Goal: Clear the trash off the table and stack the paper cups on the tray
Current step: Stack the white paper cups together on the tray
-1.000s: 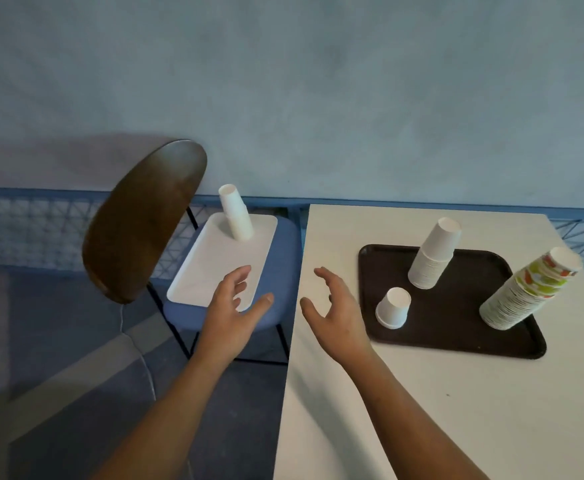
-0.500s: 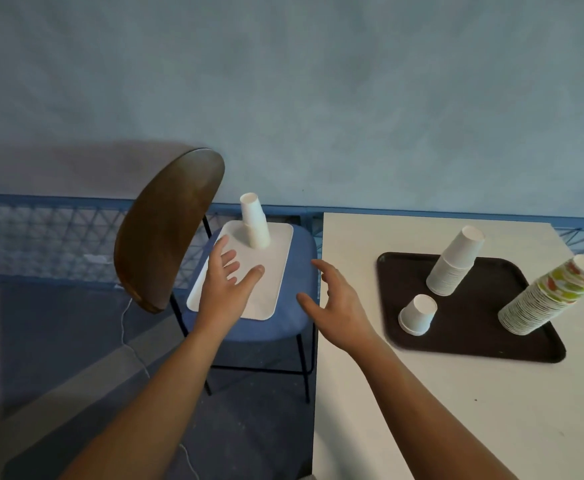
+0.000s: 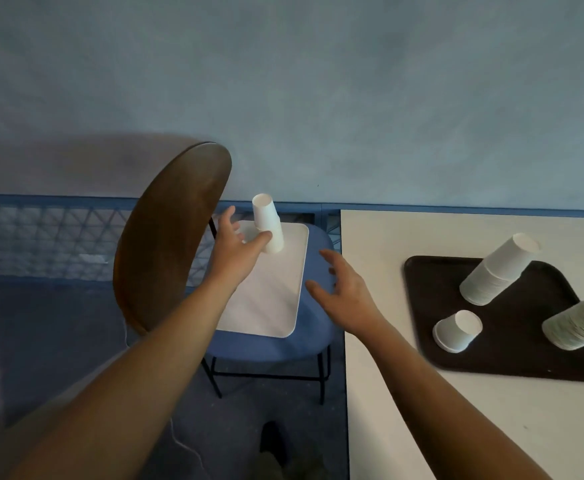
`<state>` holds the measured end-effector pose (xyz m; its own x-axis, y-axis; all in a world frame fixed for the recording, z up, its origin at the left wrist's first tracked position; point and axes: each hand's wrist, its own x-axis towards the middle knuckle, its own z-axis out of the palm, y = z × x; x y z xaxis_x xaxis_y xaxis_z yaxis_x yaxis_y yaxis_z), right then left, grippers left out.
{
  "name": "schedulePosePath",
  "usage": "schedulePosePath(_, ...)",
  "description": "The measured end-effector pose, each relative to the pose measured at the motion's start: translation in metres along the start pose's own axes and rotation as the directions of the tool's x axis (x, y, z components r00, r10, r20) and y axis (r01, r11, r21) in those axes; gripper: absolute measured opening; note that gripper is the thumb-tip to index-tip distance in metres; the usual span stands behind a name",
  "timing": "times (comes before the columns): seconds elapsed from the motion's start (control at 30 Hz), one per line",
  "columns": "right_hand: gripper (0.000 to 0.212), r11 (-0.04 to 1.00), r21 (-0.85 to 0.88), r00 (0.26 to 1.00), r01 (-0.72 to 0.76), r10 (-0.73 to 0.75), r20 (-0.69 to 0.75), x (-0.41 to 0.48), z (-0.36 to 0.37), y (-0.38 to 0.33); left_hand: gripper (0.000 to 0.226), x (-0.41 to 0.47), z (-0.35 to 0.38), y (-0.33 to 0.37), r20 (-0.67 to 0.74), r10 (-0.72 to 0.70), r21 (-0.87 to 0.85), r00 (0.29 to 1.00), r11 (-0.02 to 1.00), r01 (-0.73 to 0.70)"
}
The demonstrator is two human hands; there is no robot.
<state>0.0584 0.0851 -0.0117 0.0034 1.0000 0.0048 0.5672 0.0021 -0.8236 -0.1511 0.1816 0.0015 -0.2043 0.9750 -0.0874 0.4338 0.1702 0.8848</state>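
As the left hand [image 3: 238, 251] is arriving: its grip is spreading wide, thumb at the short stack of white paper cups [image 3: 268, 225], holding nothing.
Change: this grip is advancing from the near edge of the white rectangular tray [image 3: 266, 306] to the stack just ahead of it.
Right hand [image 3: 344, 292]: grip is hanging open, empty, drifting off the white counter [image 3: 422, 427].
Meaning: a grasp is likely coming; the dark brown tray [image 3: 512, 348] is waiting well right of both grips.

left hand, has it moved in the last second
Yes. Judged against the white tray, the left hand has reached forward from the tray's near edge to the cup stack at its far end.
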Motion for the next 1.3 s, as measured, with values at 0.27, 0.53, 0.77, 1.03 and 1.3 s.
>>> schedulePosePath(0.27, 0.066, 0.998, -0.002, 0.997, -0.058, 0.058, -0.042, 0.044, 0.029, -0.003, 0.102, 0.081, 0.008, 0.004, 0.084, 0.052, 0.131, 0.995, 0.989, -0.062)
schedulePosePath(0.53, 0.066, 0.986, -0.029, 0.982, -0.166, 0.163, -0.100, 0.101, 0.043, -0.005, 0.114, 0.175, 0.049, -0.003, 0.361, 0.105, 0.218, 0.927, 0.957, -0.193)
schedulePosePath(0.77, 0.060, 0.984, -0.085, 0.987, -0.157, 0.152, -0.058, 0.109, 0.049, 0.001, 0.081, 0.178, 0.049, -0.045, 0.215, 0.033, 0.178, 0.976, 0.981, -0.072)
schedulePosePath(1.03, 0.058, 0.986, -0.047, 0.987, -0.158, 0.157, -0.017, 0.127, 0.064, -0.004, 0.065, 0.107, 0.067, -0.085, 0.064, -0.061, 0.087, 0.996, 0.995, 0.055)
schedulePosePath(1.3, 0.072, 0.985, -0.079, 0.961, -0.153, 0.167, 0.220, 0.127, 0.116, -0.002, 0.059, 0.064, 0.073, -0.111, 0.069, -0.252, -0.479, 0.965, 0.840, 0.254)
